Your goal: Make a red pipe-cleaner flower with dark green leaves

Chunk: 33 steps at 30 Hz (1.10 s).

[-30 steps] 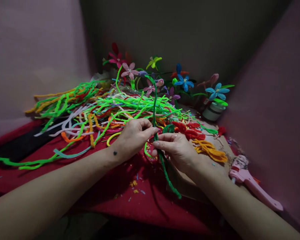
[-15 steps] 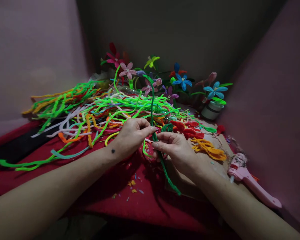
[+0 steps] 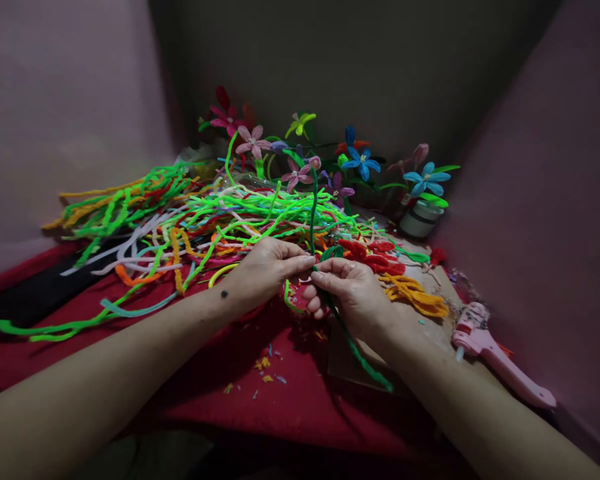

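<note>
Over a red cloth (image 3: pixel 290 400), my left hand (image 3: pixel 265 270) and my right hand (image 3: pixel 353 297) meet fingertip to fingertip. Both pinch a dark green pipe cleaner (image 3: pixel 313 213). It rises from the pinch toward the back and trails down under my right wrist to a loose end (image 3: pixel 377 377). A red fuzzy piece (image 3: pixel 300 297) shows just under the fingers; whether a hand holds it I cannot tell.
A big heap of neon green, orange and white pipe cleaners (image 3: pixel 200 213) covers the left and middle. Finished pipe-cleaner flowers (image 3: pixel 363 160) stand at the back by a small jar (image 3: pixel 419 219). Red (image 3: pixel 375 257) and orange (image 3: pixel 415 297) pieces and a pink glue gun (image 3: pixel 500 363) lie at right.
My hands have drawn closer, fingertips now touching. The green pipe cleaner's lower tail has swung to the right, and its upper part leans a little right.
</note>
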Tool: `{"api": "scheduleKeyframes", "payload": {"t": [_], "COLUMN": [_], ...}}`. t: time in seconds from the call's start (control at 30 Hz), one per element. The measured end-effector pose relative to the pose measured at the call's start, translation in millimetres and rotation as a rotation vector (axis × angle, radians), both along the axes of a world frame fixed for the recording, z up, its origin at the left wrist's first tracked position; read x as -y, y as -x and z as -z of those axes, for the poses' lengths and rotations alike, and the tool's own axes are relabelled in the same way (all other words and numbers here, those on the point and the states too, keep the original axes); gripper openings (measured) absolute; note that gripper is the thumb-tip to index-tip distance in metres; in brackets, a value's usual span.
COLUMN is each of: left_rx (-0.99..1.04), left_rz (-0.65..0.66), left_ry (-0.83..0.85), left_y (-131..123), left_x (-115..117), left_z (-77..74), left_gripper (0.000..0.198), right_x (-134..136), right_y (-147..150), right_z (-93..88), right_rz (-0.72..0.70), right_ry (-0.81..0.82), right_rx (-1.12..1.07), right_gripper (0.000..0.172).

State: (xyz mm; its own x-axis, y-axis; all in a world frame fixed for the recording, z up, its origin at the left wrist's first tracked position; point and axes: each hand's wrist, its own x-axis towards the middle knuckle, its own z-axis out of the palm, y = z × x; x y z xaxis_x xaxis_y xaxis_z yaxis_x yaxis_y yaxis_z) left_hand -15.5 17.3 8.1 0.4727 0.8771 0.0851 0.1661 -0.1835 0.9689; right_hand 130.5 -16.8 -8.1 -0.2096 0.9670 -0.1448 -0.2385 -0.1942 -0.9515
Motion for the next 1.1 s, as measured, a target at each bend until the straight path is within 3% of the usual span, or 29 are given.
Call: {"api": "scheduleKeyframes", "payload": {"t": [0.27, 0.4, 0.67, 0.87, 0.97, 1.1], "left_rx": [-0.135, -0.078, -0.042, -0.099, -0.099, -0.132], "left_rz": [-0.085, -0.091, -0.015, 0.028, 0.034, 0.035], "left_ry": [-0.094, -0.126, -0.042, -0.127, -0.263, -0.708], "left_y": [-1.4, -2.7, 1.5, 6.4, 7.5, 10.0], "left_x": [-4.3, -1.4, -5.3, -6.6, -6.4, -10.1], "left_z": [-1.5, -2.4, -0.5, -4.8, -4.6, -1.3], "left_gripper": [0.015, 0.008, 0.009, 0.013, 0.011, 0.011], "right_x": [-1.2, -1.1, -3.7, -3.0, -2.5, -3.8], "right_y": [-3.0, -1.7, -3.1, -4.7, -7.0, -11.0], "right_z": [-1.0, 1.1, -1.8, -1.4, -1.1, -2.9], "right_rz": [0.092, 0.137, 0.133, 0.097, 0.075, 0.013], "right_ry": [-0.089, -0.176, -0.081, -0.107, -0.132, -0.104], "right_rx": [0.186, 0.236, 0.125, 0.089, 0.08, 0.062], "right_gripper": [0.013, 0.015, 0.02, 0.019, 0.018, 0.016]}}
